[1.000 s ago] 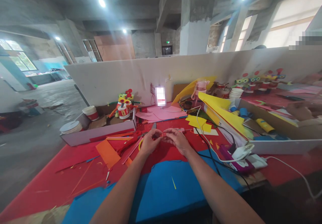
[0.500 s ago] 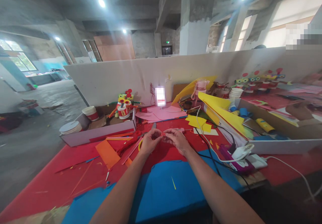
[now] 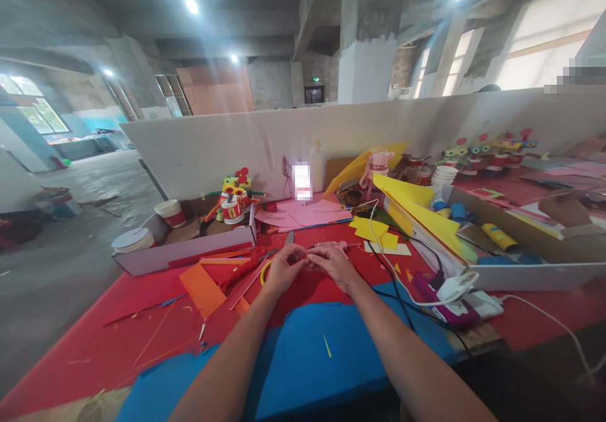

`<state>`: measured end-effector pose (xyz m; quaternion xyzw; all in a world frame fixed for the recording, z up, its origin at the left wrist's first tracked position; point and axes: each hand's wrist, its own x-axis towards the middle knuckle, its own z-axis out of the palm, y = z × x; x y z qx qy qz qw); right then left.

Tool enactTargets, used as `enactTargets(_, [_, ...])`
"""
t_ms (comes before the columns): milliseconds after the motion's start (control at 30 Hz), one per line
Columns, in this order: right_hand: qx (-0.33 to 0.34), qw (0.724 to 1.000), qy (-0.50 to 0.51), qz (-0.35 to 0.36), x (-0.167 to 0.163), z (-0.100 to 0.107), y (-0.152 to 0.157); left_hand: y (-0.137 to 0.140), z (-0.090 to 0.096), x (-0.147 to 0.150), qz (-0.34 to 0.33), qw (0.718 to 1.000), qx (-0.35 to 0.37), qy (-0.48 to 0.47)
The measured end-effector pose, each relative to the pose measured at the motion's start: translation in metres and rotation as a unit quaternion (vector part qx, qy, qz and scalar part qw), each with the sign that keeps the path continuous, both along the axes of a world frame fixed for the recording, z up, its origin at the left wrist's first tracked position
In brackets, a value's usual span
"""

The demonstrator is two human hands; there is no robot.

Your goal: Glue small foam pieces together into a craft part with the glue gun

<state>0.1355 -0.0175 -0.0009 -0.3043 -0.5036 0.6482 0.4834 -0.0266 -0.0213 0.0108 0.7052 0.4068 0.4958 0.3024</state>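
Observation:
My left hand (image 3: 285, 269) and my right hand (image 3: 335, 268) meet over the middle of the red-covered table. Both are closed, fingertips pinching a small red folded paper strip (image 3: 307, 256) between them. Most of the strip is hidden by the fingers. Just behind my right hand lies a pink glue gun (image 3: 327, 245). A yellow loop handle (image 3: 265, 274) shows beside my left hand, and a pointed metal blade (image 3: 289, 237) sticks out behind it. Blue paper (image 3: 322, 346) lies below my wrists.
An orange paper piece (image 3: 203, 290) lies to the left. Behind it, a shallow box (image 3: 189, 251) holds paper cups and a paper-cup figure (image 3: 233, 207). Pink sheets (image 3: 303, 213) lie at the back. To the right are cables, a purple power strip (image 3: 445, 302) and a large box (image 3: 530, 277).
The fingers of both hands have closed in further over the red paper strip, so less of its folds shows. More of the pink glue gun is visible now.

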Motion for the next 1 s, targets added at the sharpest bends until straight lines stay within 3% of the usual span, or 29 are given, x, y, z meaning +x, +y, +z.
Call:
enactTargets(400, [0.014,0.998,-0.048,-0.047,0.0003,-0.0023,0.0051,-0.0016,0.0021,-0.0014,-0.013,1.0,0.0,0.025])
enactTargets(1000, [0.009,0.999,-0.027,-0.028,0.0,0.0006,0.0006,-0.003,0.0039,0.002,0.005,1.0,-0.016,-0.001])
